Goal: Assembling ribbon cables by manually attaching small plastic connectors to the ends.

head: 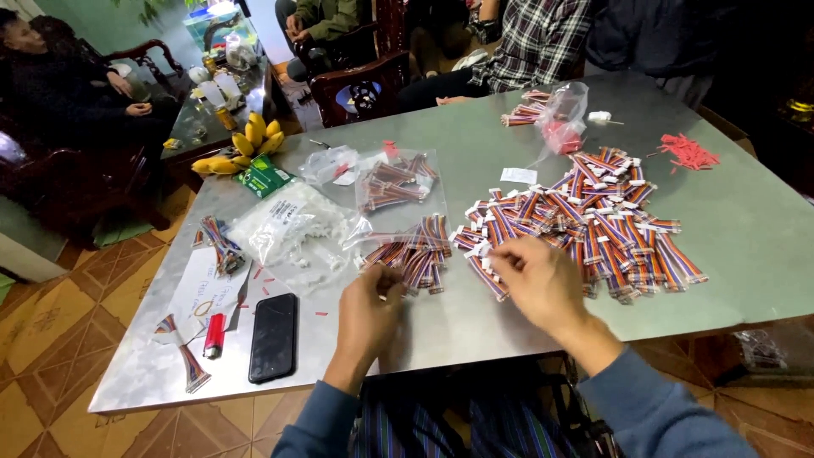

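at the far left edge of the grey table [475,331] a bound bundle of striped wires [188,360] lay beside a red lighter [214,335], with a black phone [273,337] flat just to their right. above them a sheet of paper [203,293] carried another small wire bundle [222,246], and further back a bunch of yellow bananas [242,146] sat next to a green packet [263,175] near the table's corner. a clear bag of small white connectors [292,233] lay right of the paper, and behind it two more clear bags, one nearly flat [332,164] and one holding striped wire pieces [398,180]. the left hand [370,309] rested near the table's front edge, fingers curled in against a small heap of striped ribbon cables [417,254]; whether it actually pinched one could not be told. the right hand [543,284] was a little to the right, fingertips drawn together on the white end of a single ribbon cable [485,270] lying between the two heaps. past it spread the large pile of ribbon cables [593,220], white ends pointing all ways. further back stood a bag with red pieces [560,119], and a scatter of loose red bits [688,153] lay well apart at the right. other people sat on chairs beyond the table's far side.
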